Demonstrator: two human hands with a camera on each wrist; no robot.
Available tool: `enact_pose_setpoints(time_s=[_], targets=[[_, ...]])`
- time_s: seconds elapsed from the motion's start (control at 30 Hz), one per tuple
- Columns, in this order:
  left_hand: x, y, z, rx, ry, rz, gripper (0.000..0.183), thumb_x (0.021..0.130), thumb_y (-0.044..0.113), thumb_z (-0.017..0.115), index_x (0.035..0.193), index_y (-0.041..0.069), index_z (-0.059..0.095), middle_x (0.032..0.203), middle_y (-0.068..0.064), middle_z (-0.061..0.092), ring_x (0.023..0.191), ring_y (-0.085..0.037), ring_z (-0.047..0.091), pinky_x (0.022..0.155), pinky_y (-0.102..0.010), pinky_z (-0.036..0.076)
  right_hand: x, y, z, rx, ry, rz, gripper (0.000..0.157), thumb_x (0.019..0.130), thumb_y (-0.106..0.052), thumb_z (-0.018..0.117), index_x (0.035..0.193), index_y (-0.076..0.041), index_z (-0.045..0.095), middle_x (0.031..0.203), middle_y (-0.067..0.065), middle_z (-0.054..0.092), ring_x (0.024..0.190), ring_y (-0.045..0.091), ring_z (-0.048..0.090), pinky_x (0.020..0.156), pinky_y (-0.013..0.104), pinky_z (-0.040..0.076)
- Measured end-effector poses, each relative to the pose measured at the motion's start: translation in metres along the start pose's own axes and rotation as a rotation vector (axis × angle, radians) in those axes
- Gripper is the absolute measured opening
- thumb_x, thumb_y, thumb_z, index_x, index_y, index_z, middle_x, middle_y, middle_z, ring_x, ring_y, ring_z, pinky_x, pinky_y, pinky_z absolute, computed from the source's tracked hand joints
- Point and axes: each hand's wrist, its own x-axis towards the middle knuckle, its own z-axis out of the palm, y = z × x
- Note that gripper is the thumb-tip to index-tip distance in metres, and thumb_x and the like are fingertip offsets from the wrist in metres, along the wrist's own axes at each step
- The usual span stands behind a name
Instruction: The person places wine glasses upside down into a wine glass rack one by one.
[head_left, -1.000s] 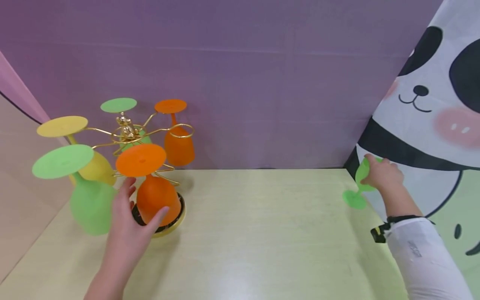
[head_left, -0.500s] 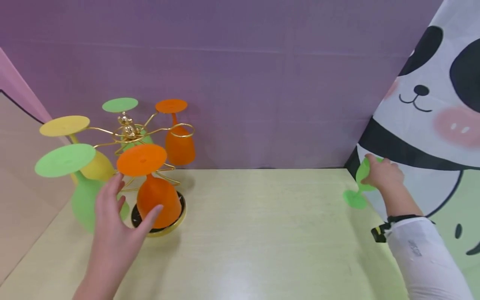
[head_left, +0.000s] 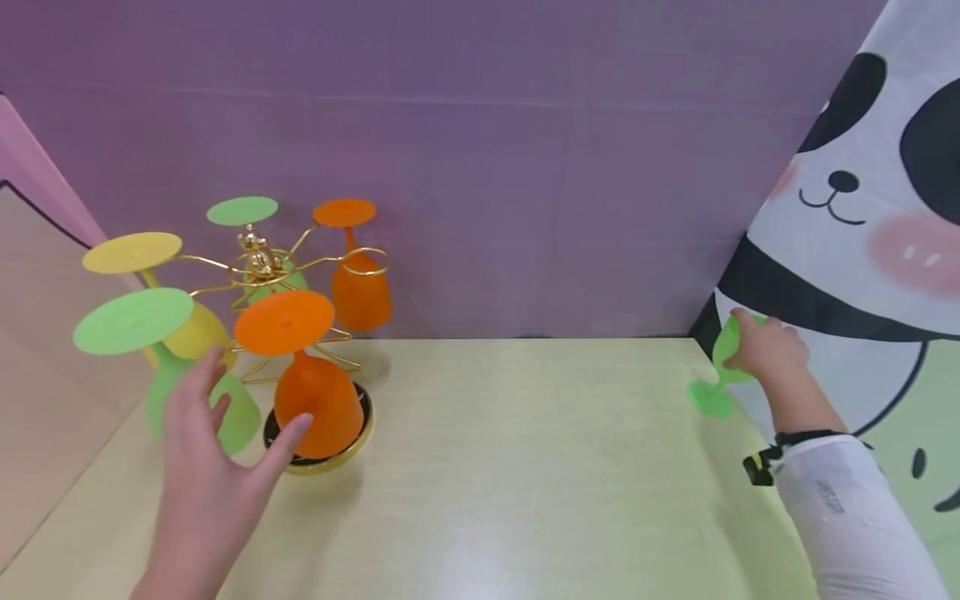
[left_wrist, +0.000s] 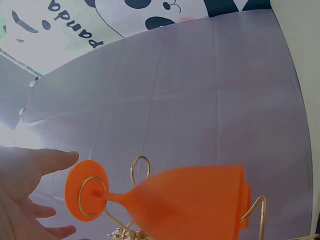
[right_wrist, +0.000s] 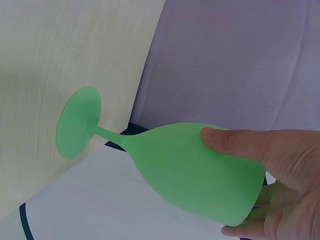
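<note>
At the far right corner of the table, my right hand grips a green wine glass by its bowl. The glass stands upright, its foot down at the tabletop. On the left side, my left hand is held with fingers spread and nothing in its grasp. It overlaps a hanging green wine glass, and its thumb tip reaches in front of an orange wine glass. Both glasses hang upside down from a gold wire rack. The left wrist view shows the orange glass's foot beside the fingers.
A yellow glass, another green glass and another orange glass also hang on the rack. One wire loop juts out to the right. Purple cloth backs the table, and a panda-printed cloth borders its right side.
My left hand has moved left and slightly back from the orange glass. The rack's near green glass has swung a little to the right. My right hand stays put on its glass.
</note>
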Motion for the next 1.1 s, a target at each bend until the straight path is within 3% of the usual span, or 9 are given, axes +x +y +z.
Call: enact_pose_setpoints(time_s=[0.17, 0.3, 0.43, 0.5, 0.57, 0.7, 0.9, 1.1], targets=[[0.007, 0.003, -0.009, 0.004, 0.051, 0.169, 0.095, 0.064, -0.004, 0.076, 0.142, 0.013, 0.025, 0.141, -0.012, 0.029, 0.127, -0.02, 0.028, 0.104, -0.017, 0.03, 0.0, -0.001, -0.002, -0.003, 0.002, -0.005, 0.088, 0.069, -0.028, 0.073, 0.134, -0.002, 0.02, 0.112, 0.048, 0.029, 0.096, 0.064, 0.031, 0.064, 0.066, 0.041], [0.018, 0.008, -0.018, 0.005, 0.063, 0.31, 0.092, 0.062, -0.008, 0.074, 0.14, 0.008, 0.03, 0.141, -0.014, 0.03, 0.127, -0.021, 0.027, 0.104, -0.017, 0.029, 0.001, -0.001, -0.002, -0.004, -0.005, -0.007, 0.089, 0.069, -0.029, 0.073, 0.134, -0.002, 0.02, 0.111, 0.048, 0.03, 0.096, 0.064, 0.032, 0.063, 0.065, 0.042], [0.035, 0.013, -0.029, 0.06, 0.054, 0.385, 0.084, 0.067, 0.002, 0.073, 0.14, 0.009, 0.031, 0.141, -0.014, 0.032, 0.127, -0.022, 0.028, 0.103, -0.015, 0.029, 0.002, 0.001, -0.002, -0.01, -0.012, -0.005, 0.089, 0.069, -0.03, 0.074, 0.134, -0.002, 0.02, 0.111, 0.049, 0.03, 0.096, 0.065, 0.032, 0.062, 0.065, 0.042], [0.045, 0.013, -0.034, 0.093, 0.049, 0.412, 0.083, 0.069, 0.005, 0.072, 0.141, 0.01, 0.032, 0.14, -0.014, 0.034, 0.125, -0.025, 0.03, 0.103, -0.024, 0.034, 0.002, 0.002, -0.003, -0.015, -0.007, -0.006, 0.09, 0.068, -0.03, 0.074, 0.134, -0.002, 0.02, 0.11, 0.049, 0.031, 0.096, 0.064, 0.032, 0.061, 0.064, 0.042], [0.055, 0.014, -0.038, 0.141, 0.026, 0.399, 0.082, 0.071, 0.009, 0.072, 0.141, 0.013, 0.031, 0.141, -0.012, 0.034, 0.121, -0.028, 0.034, 0.099, -0.035, 0.039, 0.002, 0.002, -0.004, -0.019, -0.004, -0.007, 0.089, 0.068, -0.03, 0.074, 0.134, -0.002, 0.02, 0.11, 0.049, 0.031, 0.095, 0.064, 0.032, 0.061, 0.064, 0.043], [0.078, 0.018, -0.049, 0.196, -0.087, 0.32, 0.081, 0.076, 0.015, 0.071, 0.143, 0.019, 0.026, 0.142, -0.011, 0.031, 0.117, -0.035, 0.036, 0.09, -0.056, 0.037, 0.001, 0.002, -0.006, -0.023, -0.01, -0.011, 0.089, 0.068, -0.029, 0.074, 0.134, -0.001, 0.02, 0.109, 0.049, 0.032, 0.094, 0.064, 0.034, 0.06, 0.062, 0.043], [0.119, 0.026, -0.058, 0.273, -0.276, 0.202, 0.081, 0.082, 0.028, 0.066, 0.146, 0.013, 0.018, 0.146, -0.018, 0.021, 0.116, -0.043, 0.03, 0.087, -0.062, 0.033, 0.002, 0.001, -0.005, -0.012, -0.012, -0.017, 0.09, 0.068, -0.03, 0.074, 0.135, -0.002, 0.021, 0.109, 0.048, 0.033, 0.095, 0.064, 0.034, 0.06, 0.062, 0.043], [0.16, 0.029, -0.055, 0.414, -0.459, 0.099, 0.087, 0.085, 0.043, 0.058, 0.146, 0.006, 0.008, 0.148, -0.027, 0.007, 0.132, -0.045, 0.009, 0.1, -0.068, 0.016, 0.002, 0.002, -0.001, -0.003, -0.012, -0.02, 0.09, 0.067, -0.031, 0.075, 0.134, -0.002, 0.022, 0.108, 0.048, 0.034, 0.094, 0.064, 0.034, 0.059, 0.061, 0.043]])
